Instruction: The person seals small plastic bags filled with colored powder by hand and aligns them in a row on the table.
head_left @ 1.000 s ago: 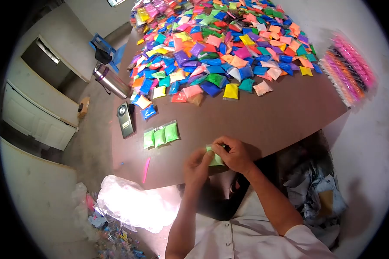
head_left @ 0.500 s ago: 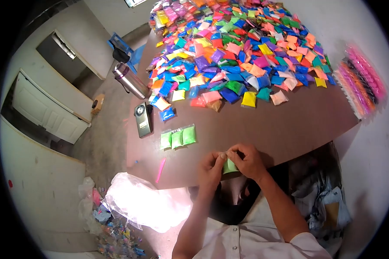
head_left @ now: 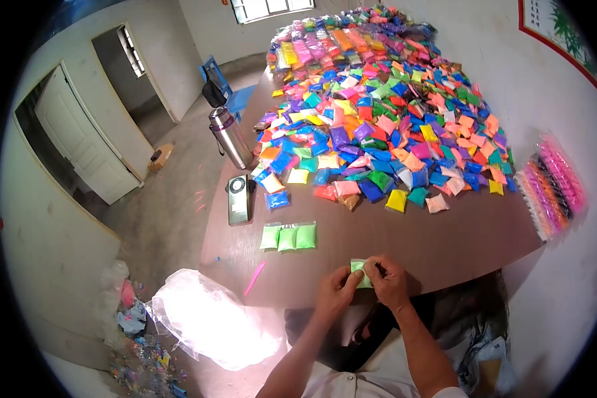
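Observation:
My left hand [head_left: 335, 292] and my right hand [head_left: 389, 284] meet at the table's front edge, both closed on one small light-green packet [head_left: 359, 266]. Thumbs and fingertips pinch it from either side, covering part of it. To the left, three matching green packets [head_left: 287, 238] lie side by side on the brown table [head_left: 325, 265]. A thin pink plastic stick [head_left: 255, 278] rests near the table's left front corner, apart from my hands.
A heap of colourful packets [head_left: 378, 132] covers the far table. On the left stand a steel thermos [head_left: 231, 138] and a dark phone-like device [head_left: 239, 200]. Bags of pink and orange pieces [head_left: 552, 182] lie at right. A white plastic bag [head_left: 209, 318] sits below the front edge.
The view has tilted up, showing more of the far wall and window. The green packet now stands upright between my fingers, with more of its upper part showing; both hands still hold it.

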A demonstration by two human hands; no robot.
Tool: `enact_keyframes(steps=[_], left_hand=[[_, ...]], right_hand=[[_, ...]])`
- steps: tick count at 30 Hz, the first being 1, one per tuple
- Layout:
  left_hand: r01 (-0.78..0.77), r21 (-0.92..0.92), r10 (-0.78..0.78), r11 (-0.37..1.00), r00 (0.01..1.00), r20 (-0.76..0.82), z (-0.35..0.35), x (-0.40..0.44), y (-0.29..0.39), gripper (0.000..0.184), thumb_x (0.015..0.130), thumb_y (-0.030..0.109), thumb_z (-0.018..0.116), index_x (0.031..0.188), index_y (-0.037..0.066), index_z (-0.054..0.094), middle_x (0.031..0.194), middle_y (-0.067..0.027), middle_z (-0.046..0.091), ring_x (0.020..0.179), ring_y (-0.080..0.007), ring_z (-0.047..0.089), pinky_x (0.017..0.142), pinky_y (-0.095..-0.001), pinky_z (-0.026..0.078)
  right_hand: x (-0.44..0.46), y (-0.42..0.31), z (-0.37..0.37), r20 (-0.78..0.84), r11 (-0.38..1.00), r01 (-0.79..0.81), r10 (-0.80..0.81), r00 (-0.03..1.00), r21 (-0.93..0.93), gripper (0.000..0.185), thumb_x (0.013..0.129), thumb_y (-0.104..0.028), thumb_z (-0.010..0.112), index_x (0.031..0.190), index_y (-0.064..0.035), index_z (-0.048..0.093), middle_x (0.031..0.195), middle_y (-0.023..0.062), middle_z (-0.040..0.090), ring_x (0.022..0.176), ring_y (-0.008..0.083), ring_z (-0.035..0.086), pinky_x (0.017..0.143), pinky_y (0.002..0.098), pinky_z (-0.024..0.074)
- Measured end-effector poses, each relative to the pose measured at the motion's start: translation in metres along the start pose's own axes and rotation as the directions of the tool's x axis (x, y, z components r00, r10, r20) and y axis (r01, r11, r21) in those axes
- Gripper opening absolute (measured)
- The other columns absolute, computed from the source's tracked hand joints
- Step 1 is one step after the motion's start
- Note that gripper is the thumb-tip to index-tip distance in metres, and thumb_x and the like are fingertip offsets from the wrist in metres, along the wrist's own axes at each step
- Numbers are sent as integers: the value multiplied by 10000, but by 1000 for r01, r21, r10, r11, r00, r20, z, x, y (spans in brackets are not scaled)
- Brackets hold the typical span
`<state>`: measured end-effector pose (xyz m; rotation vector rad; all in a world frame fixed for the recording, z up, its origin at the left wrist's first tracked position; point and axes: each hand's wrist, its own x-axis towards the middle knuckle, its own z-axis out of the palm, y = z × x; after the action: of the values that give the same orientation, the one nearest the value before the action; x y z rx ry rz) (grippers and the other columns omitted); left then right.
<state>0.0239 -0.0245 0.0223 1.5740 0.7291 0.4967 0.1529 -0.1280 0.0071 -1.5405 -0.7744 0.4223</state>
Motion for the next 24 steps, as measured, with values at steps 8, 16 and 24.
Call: enact_keyframes(steps=[8,16,24], left_hand=[[-115,-59,112,992,993,-47,2,0,-10,292,1026,285,720,956,1,716,717,-18,608,663,-85,536,592,-297,445],[-73,-23,75,997,994,75,3,4,-15,311,990,272,737,1097,-20,727,846,-83,727,748,-129,655,678,-337,531],[-205,52,210,977,972,-108,3,-5,-9,253,959,218,757,1085,1,724,909,-161,715,844,-266,707,769,-396,553]], right_hand=[[1,-2,-2,46,995,-87,89,995,-40,242,1010,-243,703,1069,-11,737,897,43,718,799,132,651,744,306,538],[-2,-9,8,-80,998,-69,70,994,12,209,1023,-220,727,1090,-25,694,889,-33,636,765,36,554,675,229,482],[-8,8,13,-73,971,65,-84,994,-231,281,957,-181,781,1142,-15,651,927,12,667,793,69,604,716,239,519]])
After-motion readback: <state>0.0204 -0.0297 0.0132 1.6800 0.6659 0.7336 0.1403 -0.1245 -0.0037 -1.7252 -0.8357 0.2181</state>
